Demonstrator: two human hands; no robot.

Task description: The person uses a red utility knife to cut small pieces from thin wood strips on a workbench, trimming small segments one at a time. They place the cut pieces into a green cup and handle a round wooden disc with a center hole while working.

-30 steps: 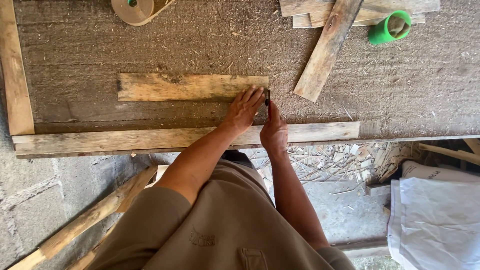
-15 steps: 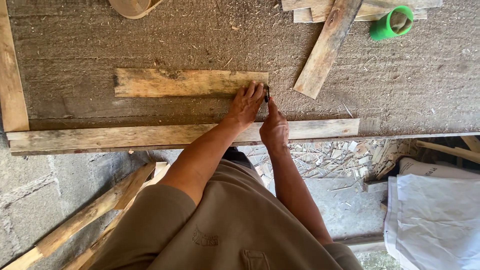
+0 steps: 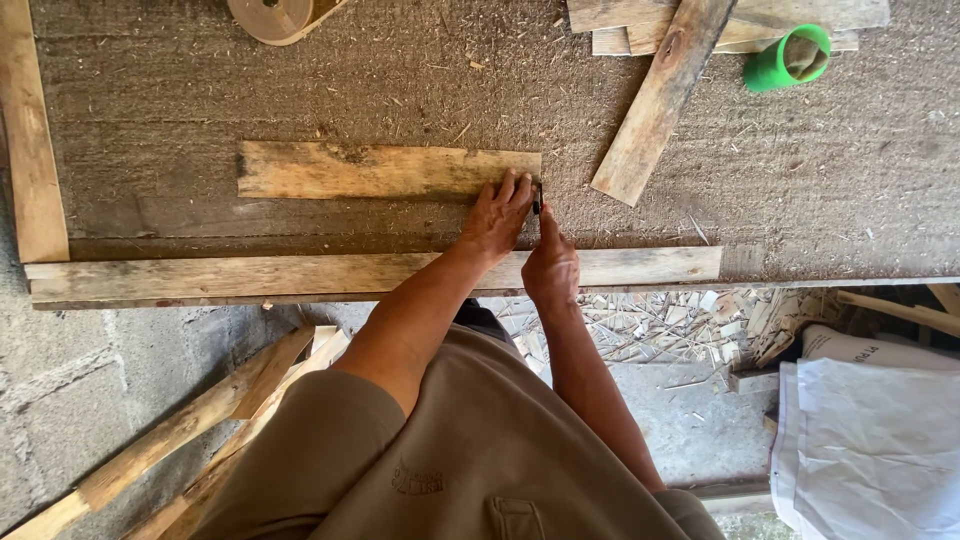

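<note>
A short weathered wooden board point(image 3: 380, 170) lies flat on a rough grey worktable point(image 3: 300, 90). My left hand point(image 3: 497, 215) presses down on the board's right end, fingers spread over its corner. My right hand point(image 3: 550, 262) is closed beside it, pinching a small dark object point(image 3: 537, 199) against the board's right edge; what the object is I cannot tell.
A long plank point(image 3: 370, 272) runs along the table's front edge and another point(image 3: 28, 130) along its left side. A slanted plank point(image 3: 655, 95), stacked boards, a green tape roll point(image 3: 790, 58) and a tan roll point(image 3: 275, 15) lie at the back. Wood scraps and white sacks point(image 3: 870, 440) cover the floor.
The view has shifted slightly. Both hands stay at the board's right end with only small movement.
</note>
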